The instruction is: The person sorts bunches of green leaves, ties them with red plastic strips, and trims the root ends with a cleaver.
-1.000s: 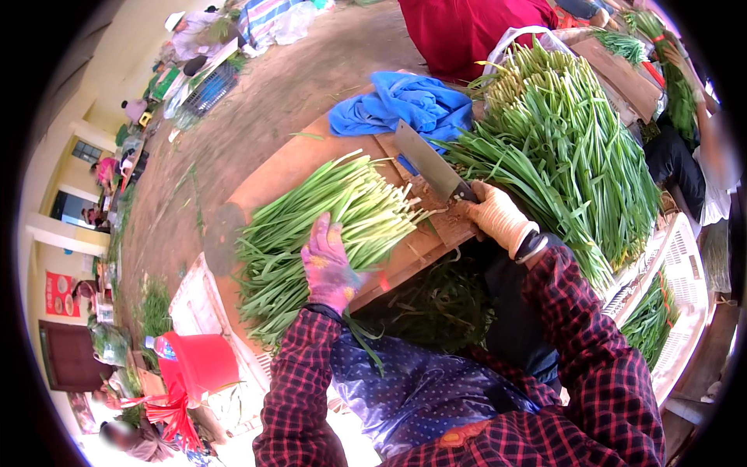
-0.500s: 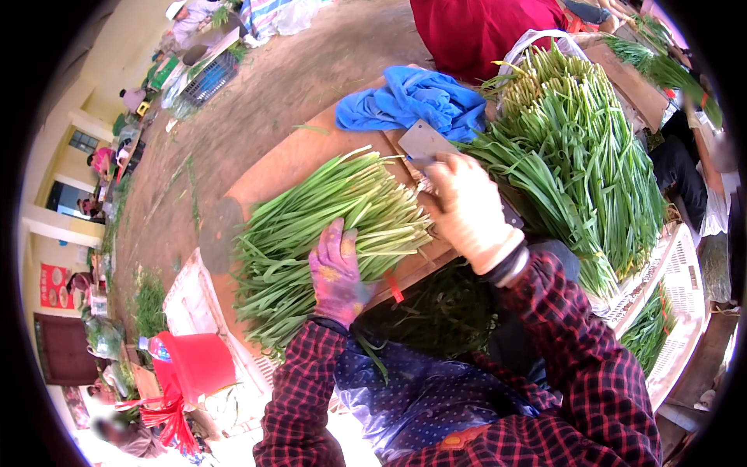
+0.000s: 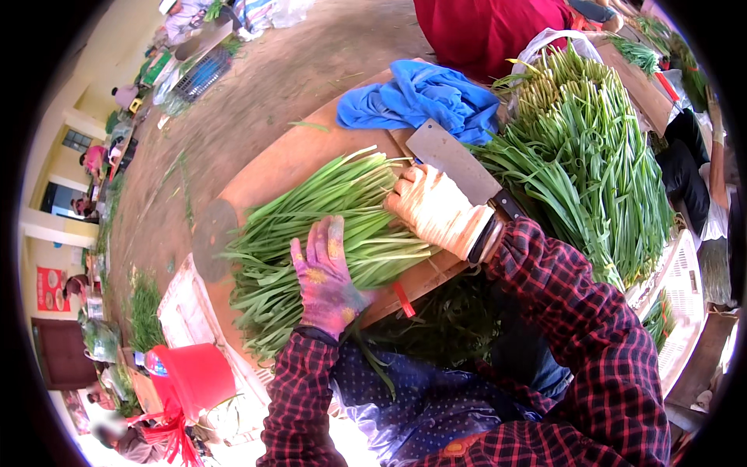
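A loose bundle of green stalks that look like garlic chives (image 3: pixel 311 226) lies on a brown board (image 3: pixel 272 167), its pale cut ends toward the right. My left hand (image 3: pixel 323 276), in a stained purple glove, rests on the near side of the bundle with fingers stretched out. At the pale ends is my right hand (image 3: pixel 436 206) in a cream glove, its fingers curled in; what they hold, if anything, is hidden. A cleaver (image 3: pixel 455 162) with a black handle lies just beyond the right hand, its blade flat.
A blue cloth (image 3: pixel 420 101) sits at the board's far side. At right, a tall pile of chives (image 3: pixel 583 163) rises above a white basket (image 3: pixel 678 284). A red bucket (image 3: pixel 204 377) stands at lower left. Beyond the board is a person in red clothing (image 3: pixel 490 31).
My right hand has come down and left from beside the cleaver to the pale stalk ends, leaving more of the blade and handle visible. My left hand's fingers have spread and straightened.
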A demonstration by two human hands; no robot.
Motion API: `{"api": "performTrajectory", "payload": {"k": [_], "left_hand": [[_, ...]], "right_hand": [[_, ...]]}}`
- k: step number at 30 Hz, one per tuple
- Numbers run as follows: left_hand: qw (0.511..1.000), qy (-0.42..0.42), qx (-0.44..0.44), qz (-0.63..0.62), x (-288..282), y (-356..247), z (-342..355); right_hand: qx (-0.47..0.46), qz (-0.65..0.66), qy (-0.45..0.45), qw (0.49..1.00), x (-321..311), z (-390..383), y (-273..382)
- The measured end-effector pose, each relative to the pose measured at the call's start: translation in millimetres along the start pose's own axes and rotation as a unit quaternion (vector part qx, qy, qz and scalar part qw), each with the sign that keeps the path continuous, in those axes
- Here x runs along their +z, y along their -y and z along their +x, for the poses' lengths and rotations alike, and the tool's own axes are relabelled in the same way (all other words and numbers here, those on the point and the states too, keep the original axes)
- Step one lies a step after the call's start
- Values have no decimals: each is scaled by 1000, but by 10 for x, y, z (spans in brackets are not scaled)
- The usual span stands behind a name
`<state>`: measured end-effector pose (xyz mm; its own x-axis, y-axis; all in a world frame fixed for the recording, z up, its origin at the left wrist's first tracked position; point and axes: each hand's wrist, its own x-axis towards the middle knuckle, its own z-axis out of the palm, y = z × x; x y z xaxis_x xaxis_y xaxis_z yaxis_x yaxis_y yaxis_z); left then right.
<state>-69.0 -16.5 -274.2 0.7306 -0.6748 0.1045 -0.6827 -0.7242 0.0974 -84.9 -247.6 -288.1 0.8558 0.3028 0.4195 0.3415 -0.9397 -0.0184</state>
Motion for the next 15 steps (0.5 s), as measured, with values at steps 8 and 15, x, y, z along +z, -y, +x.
{"api": "performTrajectory", "payload": {"k": [8, 15], "left_hand": [[999, -15, 36, 31, 83, 46, 24], [998, -34, 46, 34, 136, 65, 0]], "right_hand": [[153, 186, -1, 970, -371, 364, -146], [111, 69, 192, 973, 164, 840, -117]]}}
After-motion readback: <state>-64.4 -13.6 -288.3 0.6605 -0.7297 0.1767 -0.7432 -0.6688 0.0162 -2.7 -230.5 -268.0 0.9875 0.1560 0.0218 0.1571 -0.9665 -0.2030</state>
